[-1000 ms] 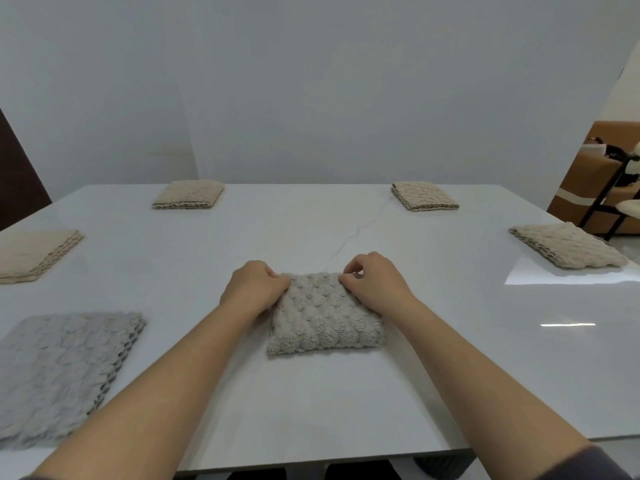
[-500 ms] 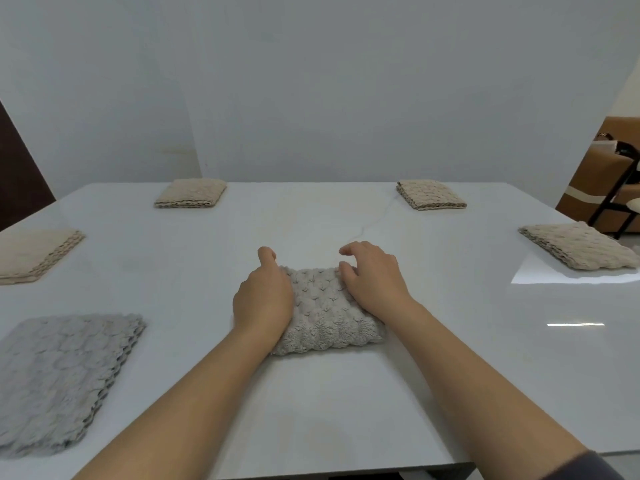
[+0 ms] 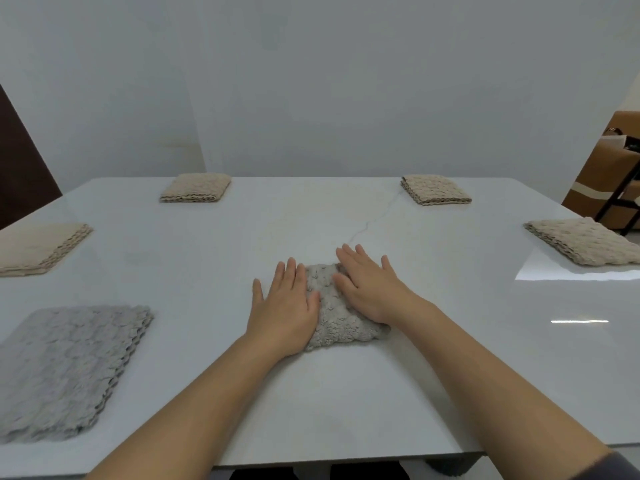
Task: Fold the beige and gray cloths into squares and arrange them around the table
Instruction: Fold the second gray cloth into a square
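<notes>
Our left hand (image 3: 284,313) and right hand (image 3: 372,289) now lie flat on the gray cloth (image 3: 330,315), fingers straight, pressing it down. A second ago both were pinching its far corners with curled fingers, and half a second ago they were letting go. We judge that the last fold is made and that we are smoothing the square, so this cloth is nearly done.

It sits on the surface (image 3: 346,393) near the middle of the near edge. A second gray cloth (image 3: 65,368) lies by the near-left corner. It is larger and probably still needs folding.

The left-edge beige cloth (image 3: 38,247), far-left beige cloth (image 3: 195,187), far-right beige cloth (image 3: 436,190) and right-edge beige cloth (image 3: 585,245) lie folded in their places.

We can read no brand, label or writing anywhere.
</notes>
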